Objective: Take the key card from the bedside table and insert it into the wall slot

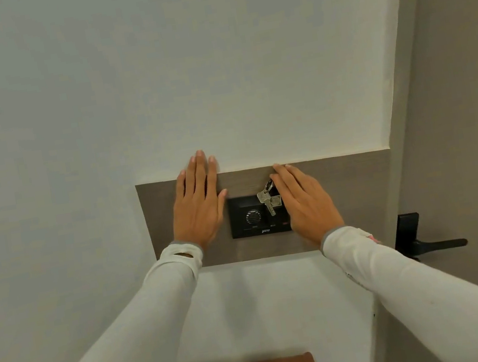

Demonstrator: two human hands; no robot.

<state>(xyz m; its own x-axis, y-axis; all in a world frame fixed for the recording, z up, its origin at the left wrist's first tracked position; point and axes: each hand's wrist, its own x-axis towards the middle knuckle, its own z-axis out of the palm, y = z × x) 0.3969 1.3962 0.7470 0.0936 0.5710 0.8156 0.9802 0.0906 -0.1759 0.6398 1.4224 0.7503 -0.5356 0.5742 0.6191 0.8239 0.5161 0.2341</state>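
Black wall slot unit (258,214) sits mid grey-brown wall panel (352,194), nearer its left edge. Key card not visible as a card; metal keys (268,199) on a ring (269,185) dangle over unit's upper right corner, so card likely seated or hidden behind right hand (305,201). Right hand flat, fingers extended, cannot tell if pinching anything. Left hand (199,204) spread flat, holding nothing, on panel by unit's left edge. Card judged light, stiff, slick; hold by its free short edge, key bunch will swing
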